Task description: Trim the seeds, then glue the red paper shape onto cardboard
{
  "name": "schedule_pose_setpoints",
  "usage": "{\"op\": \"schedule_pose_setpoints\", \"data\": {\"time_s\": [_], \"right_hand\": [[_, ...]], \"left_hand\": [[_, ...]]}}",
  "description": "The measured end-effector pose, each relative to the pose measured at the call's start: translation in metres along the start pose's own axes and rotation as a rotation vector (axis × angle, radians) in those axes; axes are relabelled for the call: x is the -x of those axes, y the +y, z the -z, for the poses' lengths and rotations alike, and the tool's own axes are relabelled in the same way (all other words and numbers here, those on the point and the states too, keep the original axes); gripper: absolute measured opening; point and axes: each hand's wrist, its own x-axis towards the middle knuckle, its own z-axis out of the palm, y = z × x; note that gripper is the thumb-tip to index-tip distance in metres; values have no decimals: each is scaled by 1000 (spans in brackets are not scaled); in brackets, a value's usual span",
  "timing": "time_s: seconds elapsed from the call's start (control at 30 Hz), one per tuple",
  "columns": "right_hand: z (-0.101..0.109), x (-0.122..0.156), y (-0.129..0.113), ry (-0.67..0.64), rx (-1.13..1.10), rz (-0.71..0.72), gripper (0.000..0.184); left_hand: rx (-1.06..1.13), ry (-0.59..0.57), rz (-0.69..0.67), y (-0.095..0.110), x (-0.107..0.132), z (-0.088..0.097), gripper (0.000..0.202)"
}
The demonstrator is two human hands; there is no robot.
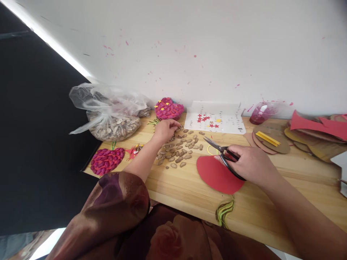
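My right hand grips black-handled scissors, their blades slightly parted and pointing to the back left. Under them lies a red rounded paper piece, with a green and brown yarn tassel at its near edge. My left hand reaches over the table, thumb and fingers pinched together; what is between them is too small to tell. Just beside it spread many loose peanuts. Behind that hand stands a magenta peanut-covered ornament with yellow stars.
A plastic bag of shells stands back left, near a magenta heart ornament. Paper with small red stars lies by the wall. To the right are a stained cup, cardboard rounds with a yellow strip, and red scraps.
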Motion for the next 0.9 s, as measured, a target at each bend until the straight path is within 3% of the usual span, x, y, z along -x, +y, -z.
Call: {"op": "schedule_pose_setpoints", "data": {"time_s": [0.43, 0.63, 0.9], "right_hand": [[1, 0, 0, -4, 13, 1, 52], [0, 1, 2, -8, 10, 6, 51], [1, 1, -1, -24, 2, -21, 52]], "left_hand": [[-354, -8, -166, 8, 8, -8, 21], [-304, -5, -144, 5, 5, -11, 25], [-137, -95, -111, 1, -3, -6, 24]]}}
